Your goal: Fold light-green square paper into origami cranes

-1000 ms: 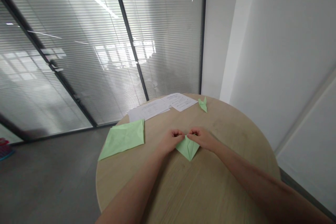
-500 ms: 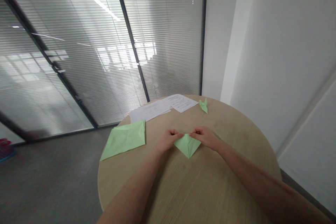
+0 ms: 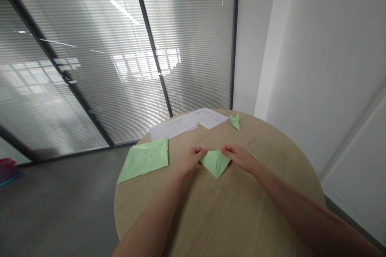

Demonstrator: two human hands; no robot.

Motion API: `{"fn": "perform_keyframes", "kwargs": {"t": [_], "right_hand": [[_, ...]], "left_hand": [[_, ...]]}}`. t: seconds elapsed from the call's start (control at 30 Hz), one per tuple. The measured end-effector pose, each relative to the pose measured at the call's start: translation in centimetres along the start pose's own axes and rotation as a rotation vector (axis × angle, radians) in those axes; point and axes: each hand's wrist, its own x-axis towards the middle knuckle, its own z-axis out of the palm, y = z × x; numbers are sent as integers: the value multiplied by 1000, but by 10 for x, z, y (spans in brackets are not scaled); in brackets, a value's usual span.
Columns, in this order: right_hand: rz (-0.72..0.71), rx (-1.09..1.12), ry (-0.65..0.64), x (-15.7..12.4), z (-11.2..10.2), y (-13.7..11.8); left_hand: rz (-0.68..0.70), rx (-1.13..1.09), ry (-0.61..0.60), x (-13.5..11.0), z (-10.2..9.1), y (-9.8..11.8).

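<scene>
A green paper folded into a downward-pointing triangle (image 3: 216,163) lies on the round wooden table (image 3: 229,217). My left hand (image 3: 192,159) pinches its upper left corner with curled fingers. At the upper right corner, my right hand (image 3: 238,156) is likewise closed on the paper. Both forearms reach in from the bottom of the view.
A flat, creased green sheet (image 3: 144,159) lies at the table's left edge. Two white printed sheets (image 3: 189,122) rest at the far edge, with a small folded green paper figure (image 3: 235,121) beside them. Glass partitions with blinds stand behind; a white wall is on the right.
My hands have slid apart along the top edge of the folded paper, from near its middle out to the two corners. The paper lies flatter.
</scene>
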Motion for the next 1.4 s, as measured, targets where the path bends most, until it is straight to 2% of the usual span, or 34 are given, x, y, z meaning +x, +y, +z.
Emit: {"fn": "perform_keyframes", "kwargs": {"t": [0.1, 0.27, 0.4, 0.5, 0.57, 0.67, 0.8, 0.97, 1.13, 1.27, 1.4], "right_hand": [[8, 33, 21, 1, 1, 0], [61, 147, 61, 2, 5, 5], [91, 195, 89, 3, 6, 10], [95, 196, 82, 4, 7, 14], [75, 189, 77, 5, 7, 15], [69, 203, 68, 4, 9, 14], [134, 251, -3, 2, 9, 9], [119, 267, -41, -1, 9, 7], [85, 328, 30, -1, 10, 7], [27, 347, 59, 1, 11, 10], [24, 303, 67, 3, 13, 11]], "left_hand": [[31, 37, 4, -1, 2, 2], [29, 64, 92, 3, 3, -1], [133, 66, 7, 2, 2, -4], [241, 197, -81, -1, 4, -4], [244, 284, -102, -2, 6, -4], [230, 329, -65, -2, 9, -3], [186, 336, 15, 2, 7, -4], [136, 323, 72, 5, 6, -8], [180, 171, 78, 2, 12, -7], [155, 172, 187, 1, 16, -6], [222, 193, 252, 3, 14, -3]]}}
